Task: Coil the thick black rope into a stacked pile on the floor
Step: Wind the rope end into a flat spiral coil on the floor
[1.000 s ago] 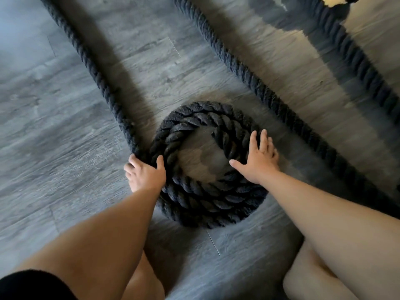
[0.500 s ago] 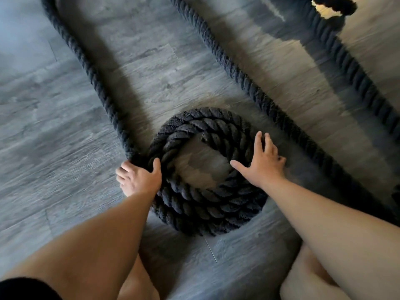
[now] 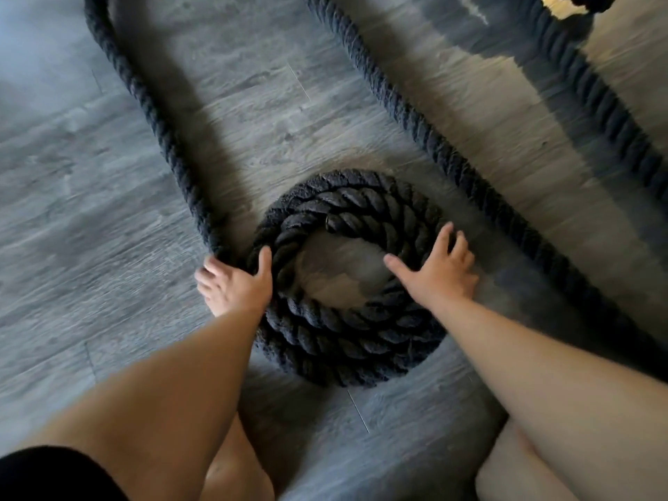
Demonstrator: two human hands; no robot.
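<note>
My left hand (image 3: pixel 235 283) seems curled round the twisted black rope (image 3: pixel 347 334); right hand (image 3: pixel 437 274), fingers spread, presses its stacked coil.

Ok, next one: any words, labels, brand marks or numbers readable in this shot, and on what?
None can be read.
The rope, coil and loose runs alike, shows no tag or print.
The floor shows only grain and plank seams.
The black cloth at lower left is plain.
</note>
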